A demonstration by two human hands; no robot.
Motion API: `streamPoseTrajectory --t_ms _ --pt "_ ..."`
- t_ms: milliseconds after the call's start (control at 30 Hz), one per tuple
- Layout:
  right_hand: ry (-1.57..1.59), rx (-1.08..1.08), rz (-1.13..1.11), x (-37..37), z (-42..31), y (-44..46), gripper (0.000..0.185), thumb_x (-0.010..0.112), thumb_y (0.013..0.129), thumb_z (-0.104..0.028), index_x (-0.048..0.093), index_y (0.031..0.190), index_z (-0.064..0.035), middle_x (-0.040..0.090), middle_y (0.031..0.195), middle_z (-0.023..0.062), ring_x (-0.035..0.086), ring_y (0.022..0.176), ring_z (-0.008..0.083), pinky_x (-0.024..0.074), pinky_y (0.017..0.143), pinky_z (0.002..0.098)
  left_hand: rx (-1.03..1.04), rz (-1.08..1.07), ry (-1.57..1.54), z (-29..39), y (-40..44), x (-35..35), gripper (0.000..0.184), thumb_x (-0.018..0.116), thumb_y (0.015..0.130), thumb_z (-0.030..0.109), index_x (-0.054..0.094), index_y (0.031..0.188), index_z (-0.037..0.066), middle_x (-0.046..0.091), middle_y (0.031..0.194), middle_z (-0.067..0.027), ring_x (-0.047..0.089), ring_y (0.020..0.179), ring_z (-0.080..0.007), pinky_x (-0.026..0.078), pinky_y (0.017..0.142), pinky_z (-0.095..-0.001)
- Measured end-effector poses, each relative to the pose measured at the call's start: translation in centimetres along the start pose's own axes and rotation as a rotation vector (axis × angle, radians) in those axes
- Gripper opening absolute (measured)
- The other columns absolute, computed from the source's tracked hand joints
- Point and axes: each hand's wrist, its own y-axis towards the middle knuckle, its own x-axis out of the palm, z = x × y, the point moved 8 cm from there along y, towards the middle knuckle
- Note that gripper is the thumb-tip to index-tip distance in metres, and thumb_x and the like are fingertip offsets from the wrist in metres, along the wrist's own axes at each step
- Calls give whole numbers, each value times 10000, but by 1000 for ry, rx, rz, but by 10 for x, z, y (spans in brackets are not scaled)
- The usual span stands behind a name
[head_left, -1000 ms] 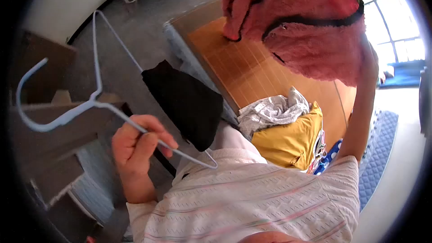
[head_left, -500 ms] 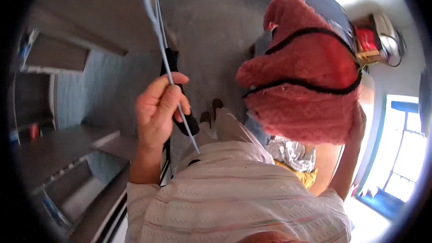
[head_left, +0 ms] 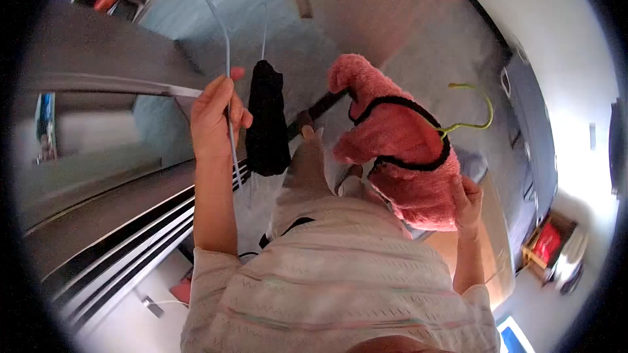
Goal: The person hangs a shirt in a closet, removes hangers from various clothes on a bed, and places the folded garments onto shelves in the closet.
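My left hand [head_left: 216, 114] is closed around a pale wire hanger [head_left: 227, 42], whose hook rises above my fingers. Beside that hand hangs a bunched black cloth item [head_left: 267, 121], with thin pale wire showing above and below it; how it joins the hanger is unclear. My right hand [head_left: 468, 202] grips the lower right edge of a fluffy pink garment [head_left: 418, 199] with black trim around its opening. From that opening sticks out the hook of a yellow-green hanger [head_left: 481, 124]. The rest of this hanger is hidden inside the garment.
Dark shelving [head_left: 91, 46] stands on the left, with a silver-and-black striped edge [head_left: 144, 242] running below it. A brown panel [head_left: 373, 6] is ahead. On the right, a crate [head_left: 533, 258] with a red item sits by the white wall [head_left: 562, 46].
The view has turned to the right. The pink garment now sits lower and further left in view, its hanger hook showing. The black item appears further from my left fingers.
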Motion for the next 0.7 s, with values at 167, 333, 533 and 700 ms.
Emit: streamPoseTrajectory --t_ms 167,333,533,700 --pt "-22 -25 -70 -6 -10 38 174 552 849 -101 596 721 8 512 636 -66 438 609 35 367 514 196 11 192 -80 -24 -33 -10 244 506 877 169 564 1015 -24 394 454 11 358 379 -73 360 375 -240" --pt "6 -112 -221 16 -49 47 154 562 841 -98 597 747 19 518 644 -52 449 617 39 373 517 200 24 340 -16 -29 -69 -25 244 500 879 166 568 1021 -20 380 470 14 356 405 -70 367 409 -238" --pt "-45 -114 -327 -2 -38 45 172 565 840 -118 577 713 -2 487 619 -57 398 574 35 320 480 203 115 470 -68 -56 -127 -22 240 498 881 160 569 1030 -14 387 488 20 357 431 -67 361 438 -234" --pt "-115 -64 -386 -1 -39 50 196 582 834 -151 578 703 -6 482 622 -57 385 563 37 312 478 202 199 514 -77 -57 -146 -10 235 493 883 153 571 1026 -16 399 499 14 360 434 -68 358 448 -229"
